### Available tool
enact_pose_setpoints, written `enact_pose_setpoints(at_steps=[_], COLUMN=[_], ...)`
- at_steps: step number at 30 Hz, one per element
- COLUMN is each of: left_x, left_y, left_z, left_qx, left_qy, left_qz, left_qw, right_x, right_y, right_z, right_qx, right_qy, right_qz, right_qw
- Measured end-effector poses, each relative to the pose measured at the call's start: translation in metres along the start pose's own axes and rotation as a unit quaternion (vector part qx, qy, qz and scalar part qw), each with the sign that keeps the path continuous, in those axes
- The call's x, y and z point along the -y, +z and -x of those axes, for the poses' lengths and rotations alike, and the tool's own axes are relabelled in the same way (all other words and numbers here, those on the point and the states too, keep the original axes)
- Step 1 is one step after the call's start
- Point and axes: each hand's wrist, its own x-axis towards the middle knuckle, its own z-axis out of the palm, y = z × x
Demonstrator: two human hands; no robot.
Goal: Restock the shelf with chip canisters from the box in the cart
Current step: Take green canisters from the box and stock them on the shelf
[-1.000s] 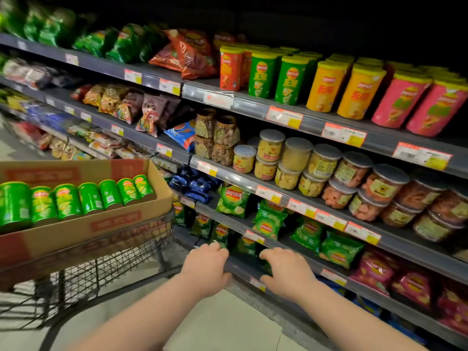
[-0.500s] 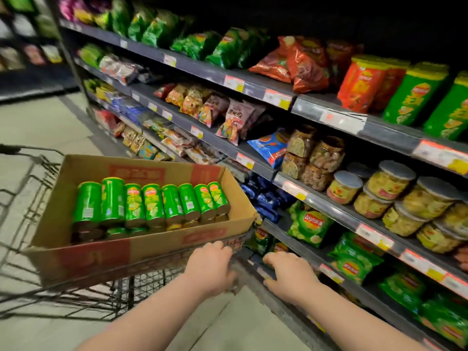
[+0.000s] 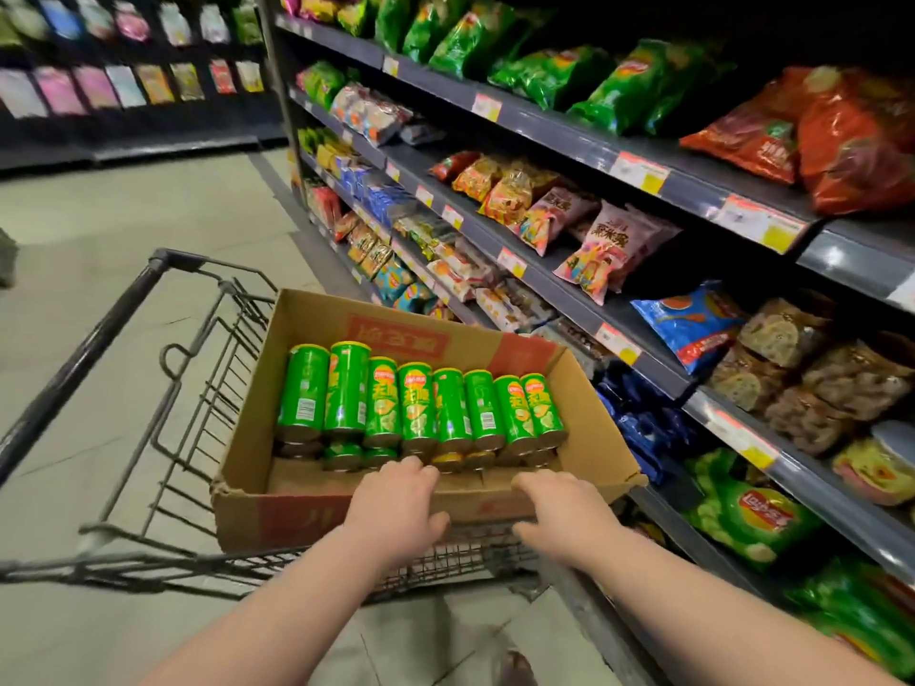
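We are holding our left hand (image 3: 396,507) and right hand (image 3: 564,507) at the near wall of the box (image 3: 589,438), which is sitting in the cart (image 3: 74,363). Each grip is curling, and we cannot tell whether it is clamping the wall. The canisters (image 3: 418,403) are lying in the box, beside the shelf (image 3: 559,137).

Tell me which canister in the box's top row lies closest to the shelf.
The rightmost canister, logo up, at the row's end toward the shelf; the other seven lie farther left.
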Motion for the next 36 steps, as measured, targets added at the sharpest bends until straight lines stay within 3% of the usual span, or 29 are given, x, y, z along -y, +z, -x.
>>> enact_pose_setpoints(at_steps=[14,24,30,36], left_x=[0.092,0.127,0.146,0.161], left_y=[-0.019,-0.009,-0.004,0.003], left_z=[-0.062,-0.105,-0.123,-0.135], left_qx=[0.009,0.024,0.026,0.03], left_qy=[-0.166,-0.26,-0.317,-0.372], left_qz=[0.019,0.049,0.083,0.154], left_qw=[0.986,0.964,0.944,0.915], right_x=[0.044,0.069,0.102,0.127], right_y=[-0.025,-0.023,-0.012,-0.003], right_z=[-0.159,-0.256,-0.299,-0.324], right_qx=[0.052,0.122,0.146,0.142], right_qy=[-0.137,-0.163,-0.126,-0.007], right_qz=[-0.007,-0.047,-0.138,-0.254], right_qw=[0.989,0.978,0.971,0.957])
